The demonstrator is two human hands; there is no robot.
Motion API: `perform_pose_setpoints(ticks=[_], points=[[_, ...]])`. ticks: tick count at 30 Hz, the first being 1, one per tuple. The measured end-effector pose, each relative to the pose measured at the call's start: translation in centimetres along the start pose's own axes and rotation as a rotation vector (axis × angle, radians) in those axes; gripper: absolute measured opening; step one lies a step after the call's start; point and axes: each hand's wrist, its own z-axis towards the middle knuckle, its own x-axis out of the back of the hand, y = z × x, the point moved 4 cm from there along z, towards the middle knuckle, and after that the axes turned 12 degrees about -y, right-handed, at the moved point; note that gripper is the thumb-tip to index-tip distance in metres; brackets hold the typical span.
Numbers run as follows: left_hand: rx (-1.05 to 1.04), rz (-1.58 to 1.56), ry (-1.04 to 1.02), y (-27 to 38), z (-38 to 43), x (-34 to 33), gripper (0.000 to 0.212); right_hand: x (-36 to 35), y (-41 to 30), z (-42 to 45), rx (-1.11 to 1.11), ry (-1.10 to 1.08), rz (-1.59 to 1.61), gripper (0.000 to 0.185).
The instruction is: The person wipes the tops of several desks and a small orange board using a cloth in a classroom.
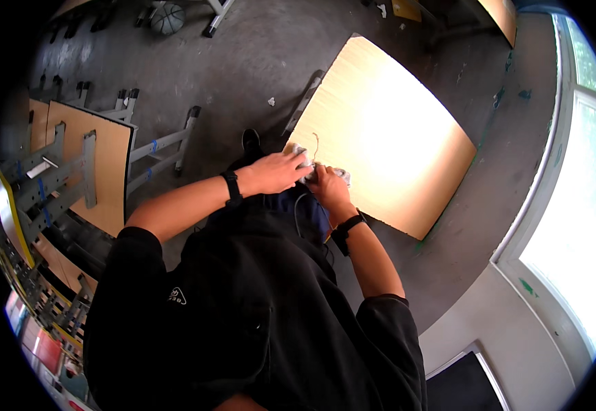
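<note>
A crumpled pale cloth (pixel 341 176) is bunched at the near left corner of a light wood desktop (pixel 411 190). My left hand (pixel 277 172) grips one end of it, fingers bent over the fabric. Beside it, my right hand (pixel 330 187) clasps the other part, the thumb close to my left fingertips. A thin brown string or thread (pixel 316 144) lies on the wood just beyond the cloth. Strong light washes out the middle of the desktop. Each wrist wears a black band.
Overturned or stacked desks (pixel 92 164) with grey metal legs stand to the left. A basketball (pixel 167 19) rests on the grey floor (pixel 236 67) at the far left. Bright windows (pixel 575 205) line the wall at right. Scraps of paper (pixel 271 101) lie on the floor.
</note>
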Motion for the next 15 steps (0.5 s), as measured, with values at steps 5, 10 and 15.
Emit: perform_pose_setpoints(ticks=[5, 10, 15], points=[[0.051, 0.025, -0.282, -0.8, 0.6, -4.6, 0.027, -1.1, -1.8, 1.0, 0.160, 0.006, -0.216, 0.033], [0.151, 0.021, -0.239, -1.4, 1.1, -5.9, 0.025, -0.9, -1.7, 2.3, 0.206, -0.036, -0.241, 0.019], [0.255, -0.150, -0.095, -4.0, 6.0, -2.0, 0.016, 1.0, 0.5, 6.1, 0.117, 0.095, -0.101, 0.034]])
